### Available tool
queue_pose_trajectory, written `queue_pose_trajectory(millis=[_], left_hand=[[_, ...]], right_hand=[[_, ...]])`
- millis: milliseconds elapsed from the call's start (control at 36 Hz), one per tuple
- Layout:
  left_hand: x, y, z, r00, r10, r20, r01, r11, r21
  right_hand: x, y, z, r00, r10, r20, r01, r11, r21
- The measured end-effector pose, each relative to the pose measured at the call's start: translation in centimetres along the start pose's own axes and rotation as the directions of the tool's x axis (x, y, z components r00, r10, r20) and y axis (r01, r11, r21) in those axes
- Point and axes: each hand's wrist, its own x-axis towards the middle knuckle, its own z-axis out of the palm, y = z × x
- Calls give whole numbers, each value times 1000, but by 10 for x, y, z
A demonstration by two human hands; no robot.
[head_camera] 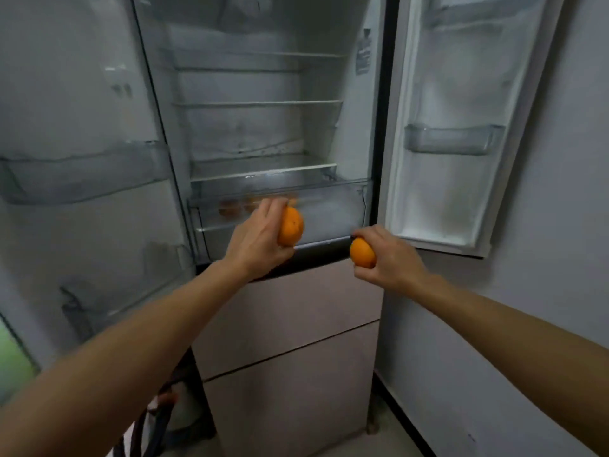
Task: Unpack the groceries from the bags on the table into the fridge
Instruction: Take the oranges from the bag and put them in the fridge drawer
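Both forearms reach forward, bare, toward the open fridge. The left hand is raised a little higher than the other, its back turned to the camera, and its fingers curl round the left orange, which sticks out on the side facing the right hand. The right hand sits lower and nearer the fridge's outer edge, knuckles up, gripping the right orange so that the fruit points toward the left hand. The two oranges are near each other but apart. Just beyond the left hand's fingertips is the clear drawer at the bottom of the fridge compartment, and blurred orange fruit shows through its front. Above the hands are glass shelves. The left door stands open outside the left arm, with a door bin about level with the hand. The right door stands open beyond the right hand and carries a smaller bin. Beneath both hands are closed beige drawer fronts, and a grey wall runs beside the right arm.
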Motion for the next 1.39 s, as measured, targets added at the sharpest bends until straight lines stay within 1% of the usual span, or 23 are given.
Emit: queue_pose_trajectory(millis=[83, 167, 222, 278, 361, 417, 472, 556, 611, 667, 722, 778, 833, 861, 889, 972, 1056, 1194, 1306, 1389], left_hand=[[60, -25, 3, 997, 1, -71, -1, 1000, 9], [118, -49, 2, 994, 2, -106, 2, 999, 38], [150, -63, 1, 993, -25, -119, 29, 999, 26], [174, -75, 7, 993, -50, -109, 52, 999, 13], [204, -93, 23, 998, -57, -40, 59, 997, 54], [223, -106, 33, 998, -65, 27, 62, 994, 89], [238, -120, 43, 993, -69, 101, 55, 989, 134], [252, -140, 65, 974, -65, 216, 12, 971, 239], [262, -152, 79, 950, -75, 302, -17, 957, 290], [274, -161, 91, 922, -95, 374, -38, 941, 335], [287, -169, 103, 888, -129, 442, -58, 921, 386], [295, -177, 117, 850, -166, 499, -74, 902, 426], [299, -184, 129, 816, -199, 542, -80, 891, 447], [300, -188, 134, 798, -216, 562, -79, 888, 453], [301, -193, 139, 777, -236, 584, -76, 885, 459], [303, -201, 151, 706, -297, 643, -71, 874, 482], [307, -204, 165, 660, -320, 679, -82, 868, 489], [310, -211, 183, 600, -323, 732, -149, 854, 499], [314, -219, 191, 599, -307, 740, -180, 848, 498], [314, -225, 192, 608, -299, 735, -178, 851, 494]], right_hand=[[60, 12, -3, 998, -23, -56, 24, 1000, 16], [121, 17, -7, 989, -42, -145, 45, 999, 17], [158, 19, -8, 979, -47, -198, 54, 998, 31], [190, 24, -6, 974, -48, -221, 57, 998, 39], [238, 31, -3, 980, -37, -197, 47, 998, 46], [273, 34, 0, 990, -7, -142, 14, 999, 46], [308, 39, 6, 998, 10, -57, -8, 999, 34], [350, 47, 28, 993, -2, 114, 4, 1000, -18], [374, 53, 49, 969, -13, 246, 30, 997, -68], [395, 57, 69, 924, -18, 382, 67, 991, -115], [412, 61, 88, 864, 1, 503, 79, 987, -137], [426, 68, 111, 784, 28, 621, 103, 979, -175], [435, 73, 131, 687, 84, 722, 140, 959, -245], [438, 75, 139, 651, 113, 751, 171, 941, -290], [441, 75, 146, 629, 144, 764, 198, 920, -337], [449, 79, 164, 590, 209, 780, 251, 871, -423], [458, 83, 178, 621, 205, 757, 247, 865, -437], [475, 90, 201, 655, 138, 743, 274, 873, -404], [485, 101, 214, 687, 127, 716, 233, 894, -382], [492, 108, 227, 717, 104, 689, 215, 907, -361]])
